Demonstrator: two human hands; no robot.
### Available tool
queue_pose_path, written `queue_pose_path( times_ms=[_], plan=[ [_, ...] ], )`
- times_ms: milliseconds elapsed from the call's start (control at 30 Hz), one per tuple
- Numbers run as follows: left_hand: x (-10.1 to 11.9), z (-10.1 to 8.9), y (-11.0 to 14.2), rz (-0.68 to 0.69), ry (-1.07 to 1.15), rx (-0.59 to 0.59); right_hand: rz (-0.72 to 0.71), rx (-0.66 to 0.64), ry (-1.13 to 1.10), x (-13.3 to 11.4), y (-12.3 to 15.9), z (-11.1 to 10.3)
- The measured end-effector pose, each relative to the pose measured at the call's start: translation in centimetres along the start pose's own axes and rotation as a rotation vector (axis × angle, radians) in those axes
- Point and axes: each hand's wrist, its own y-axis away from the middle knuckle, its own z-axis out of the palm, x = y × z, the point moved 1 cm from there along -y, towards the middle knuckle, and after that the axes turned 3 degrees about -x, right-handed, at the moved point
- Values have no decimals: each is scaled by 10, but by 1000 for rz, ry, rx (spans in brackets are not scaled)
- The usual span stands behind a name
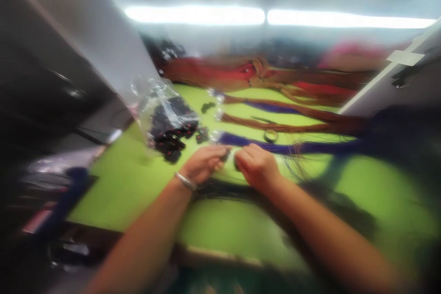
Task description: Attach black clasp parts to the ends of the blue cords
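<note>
Over the near part of the green tabletop, my left hand [203, 163], with a silver bangle at the wrist, pinches a small dark piece [225, 155] at its fingertips. Close by on the right, my right hand [257, 166] is closed in a fist around a dark object [236, 162], mostly hidden by the fingers. A narrow gap lies between the two hands. Dark wires [223, 190] run across the table beneath them. Just beyond the hands lies a bundle of blue wires [248, 141] with a clear-looking end, and a roll of tape [270, 136] sits beside it.
A clear plastic bag [165, 110] spills black connectors with red bits [172, 149] at the left. Bundles of brown wires [275, 123] stretch rightward, with red and brown bundles [220, 73] behind. Grey panels [99, 32] flank the green table [113, 193].
</note>
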Motion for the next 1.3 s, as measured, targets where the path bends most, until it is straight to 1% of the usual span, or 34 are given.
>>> queue_pose_path(
  times_ms=[133, 367, 467, 600, 733, 867, 1067, 1167, 1233, 1300],
  plan=[
    [-1, 0, -1, 11, -5, -4, -19, 1, 7, 1, -1, 0],
    [-1, 4, 1, -17, -37, -15, -28, 4, 17, 0, 2, 8],
    [-1, 5, 1, -9, -69, 3, -44, 23, 11, 0, 2, 10],
    [-2, 4, 0, 9, -15, 27, -60, 44, 26, 0, 2, 10],
    [-1, 4, 0, 3, 12, 28, -39, 48, 61, -1, 3, 10],
    [-3, 6, 0, 1, -2, -4, -3, 42, 57, -4, 4, 12],
    [-11, 9, -2, 19, -60, 14, 64, -2, 40, -3, 8, 22],
    [-9, 7, -1, 28, -136, -23, 105, -51, 18, -3, 10, 24],
    [-4, 3, 2, 24, -220, -70, 150, -97, -46, -5, 12, 22],
    [3, -3, 4, 23, -325, -96, 205, -156, -181, -6, 12, 18]
  ],
)
